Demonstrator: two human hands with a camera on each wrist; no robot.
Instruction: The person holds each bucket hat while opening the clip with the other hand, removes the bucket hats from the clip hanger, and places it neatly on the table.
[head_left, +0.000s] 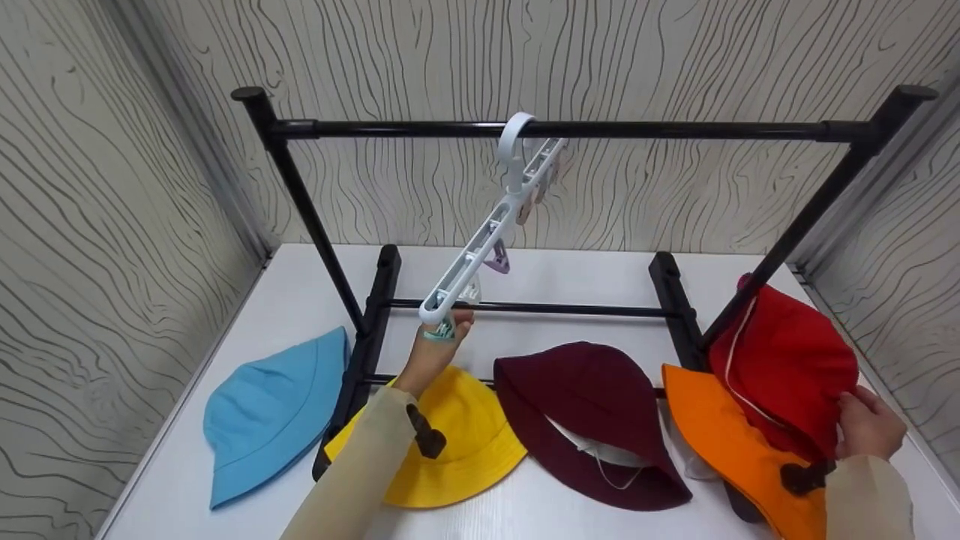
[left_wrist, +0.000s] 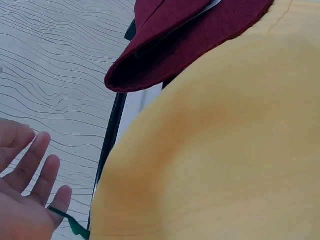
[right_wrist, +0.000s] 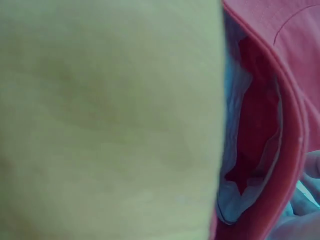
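My right hand (head_left: 866,424) grips the edge of a red bucket hat (head_left: 799,360) with a white cord, at the right above an orange bucket hat (head_left: 709,416). The right wrist view shows the red hat's (right_wrist: 295,150) inside, with my sleeve covering much of the frame. My left hand (head_left: 439,349) is raised under the near end of a white clip hanger (head_left: 517,195), beside a teal clip (head_left: 441,330). In the left wrist view its fingers are loosely spread, with a green strip (left_wrist: 75,227) by the little finger; nothing is visibly held.
The hanger hooks over the top bar of a black rack (head_left: 637,130). Along the white table lie a light blue bucket hat (head_left: 274,412), a yellow bucket hat (head_left: 480,442) partly behind my left sleeve, and a maroon bucket hat (head_left: 592,397). Patterned walls (head_left: 405,60) stand around.
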